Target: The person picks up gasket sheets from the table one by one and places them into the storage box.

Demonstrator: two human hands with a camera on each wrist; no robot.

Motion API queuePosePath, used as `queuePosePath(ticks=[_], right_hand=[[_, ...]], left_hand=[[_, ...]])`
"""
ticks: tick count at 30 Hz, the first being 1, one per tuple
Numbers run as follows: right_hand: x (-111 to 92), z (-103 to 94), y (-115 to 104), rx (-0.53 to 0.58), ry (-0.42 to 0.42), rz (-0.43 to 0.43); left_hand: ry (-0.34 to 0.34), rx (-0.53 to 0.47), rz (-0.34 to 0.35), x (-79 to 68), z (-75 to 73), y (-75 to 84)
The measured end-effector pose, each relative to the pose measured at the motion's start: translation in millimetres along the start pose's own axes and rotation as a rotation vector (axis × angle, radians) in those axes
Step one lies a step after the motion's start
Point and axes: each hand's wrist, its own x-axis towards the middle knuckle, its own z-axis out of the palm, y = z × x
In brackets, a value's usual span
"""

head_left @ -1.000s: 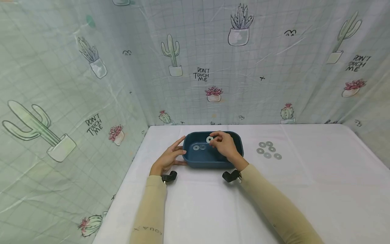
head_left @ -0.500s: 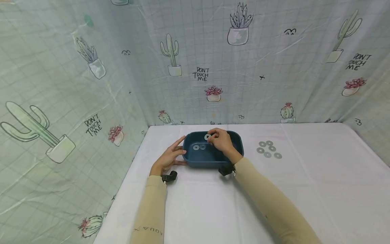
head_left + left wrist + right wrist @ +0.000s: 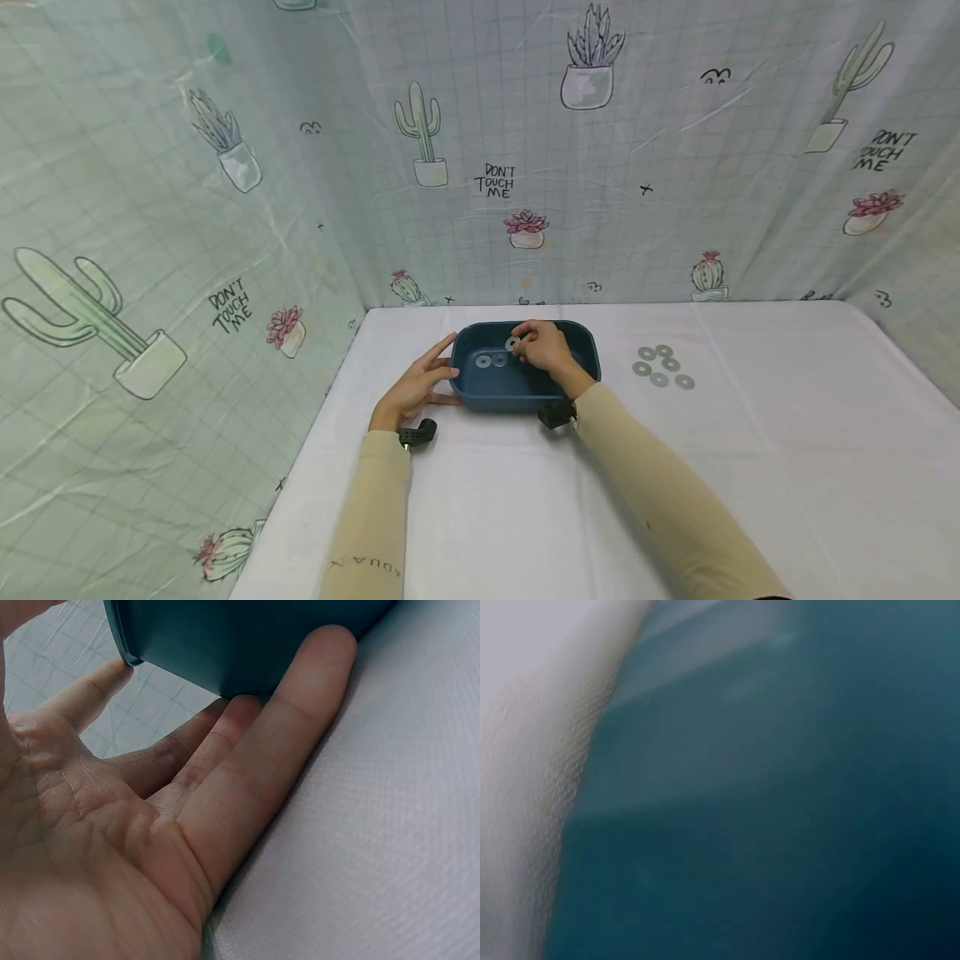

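A dark blue rectangular tub (image 3: pixel 517 402) stands on the white-covered table. My left hand (image 3: pixel 412 389) rests against its left end, and in the left wrist view the extended fingers (image 3: pixel 247 780) touch the outer wall of the tub (image 3: pixel 217 645). Over the tub's inside, my right hand (image 3: pixel 545 348) pinches a pale flat washer (image 3: pixel 512 343) between thumb and fingertips. Two washers (image 3: pixel 483 361) lie side by side on the tub floor, just below the held one in the head view. Only the blurred blue tub wall (image 3: pixel 705 877) fills most of the right wrist view; the right hand is hidden there.
Several grey washers (image 3: pixel 659 380) lie loosely grouped on the table (image 3: pixel 780 433) to the right of the tub. A cactus-patterned sheet (image 3: pixel 480 117) hangs behind the table and along its left side. Each wrist wears a small black camera (image 3: pixel 417 432).
My right hand, still pinching the washer, has shifted slightly left and back over the tub, then dipped a little. The left hand keeps its place at the tub's end.
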Motion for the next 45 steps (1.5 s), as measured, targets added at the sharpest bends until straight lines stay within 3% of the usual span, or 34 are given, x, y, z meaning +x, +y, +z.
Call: queuePosePath(ticks=[9, 15, 36, 42, 45], right_hand=[[0.1, 0.9, -0.5, -0.234, 0.012, 0.018], [-1.1, 1.0, -0.1, -0.349, -0.024, 0.03], [-2.0, 0.2, -0.9, -0.458, -0.033, 0.114], [-2.5, 0.7, -1.3, -0.432, -0.017, 0.117], [-2.8, -0.3, -1.0, -0.362, 0.009, 0.087]], left_hand=[[0.002, -0.008, -0.001, 1.0, -1.0, -1.9], [0.005, 0.004, 0.004, 1.2, -1.0, -1.8], [0.011, 0.007, -0.001, 1.6, 0.1, -1.9], [0.016, 0.001, 0.002, 2.0, 0.2, -2.0], [0.02, 0.001, 0.005, 2.4, 0.3, -3.0]])
